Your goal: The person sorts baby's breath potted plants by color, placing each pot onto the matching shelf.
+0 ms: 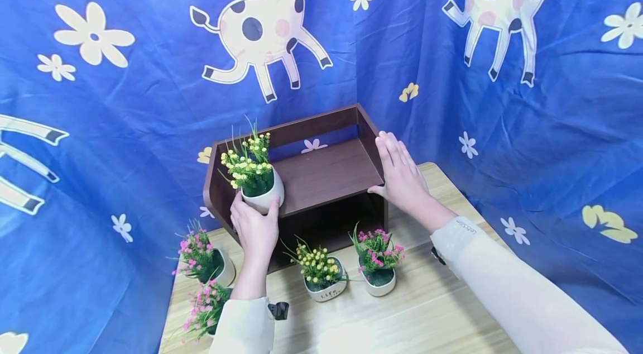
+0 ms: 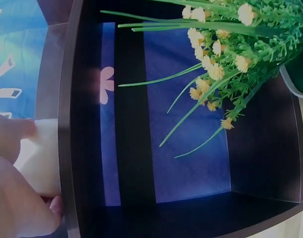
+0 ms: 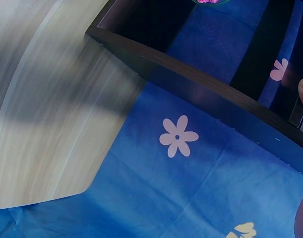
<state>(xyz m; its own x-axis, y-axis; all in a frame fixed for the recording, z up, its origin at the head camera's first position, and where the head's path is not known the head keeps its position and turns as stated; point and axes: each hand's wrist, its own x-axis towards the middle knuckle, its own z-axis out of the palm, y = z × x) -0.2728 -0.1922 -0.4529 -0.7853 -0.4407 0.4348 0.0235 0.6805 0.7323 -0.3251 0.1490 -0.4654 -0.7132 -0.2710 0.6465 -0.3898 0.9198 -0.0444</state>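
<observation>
The left hand [image 1: 255, 225] gripped a yellow-flowered pot [image 1: 273, 196] while the right hand [image 1: 403, 178], fingers straight, touched the shelf's right side [image 1: 368, 140].

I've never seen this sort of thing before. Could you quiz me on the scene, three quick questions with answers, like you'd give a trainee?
1. Multiple choice: what does the left hand hold? a) a book; b) a potted plant with yellow flowers; c) a cup.
2. True or false: the right hand is well away from the brown shelf, touching nothing.
3. Count: how many pink-flowered plants stand on the table in the head view?

Key:
1. b.
2. False: it touches the shelf's side.
3. Three: two at the table's left, one in front of the shelf.
</observation>
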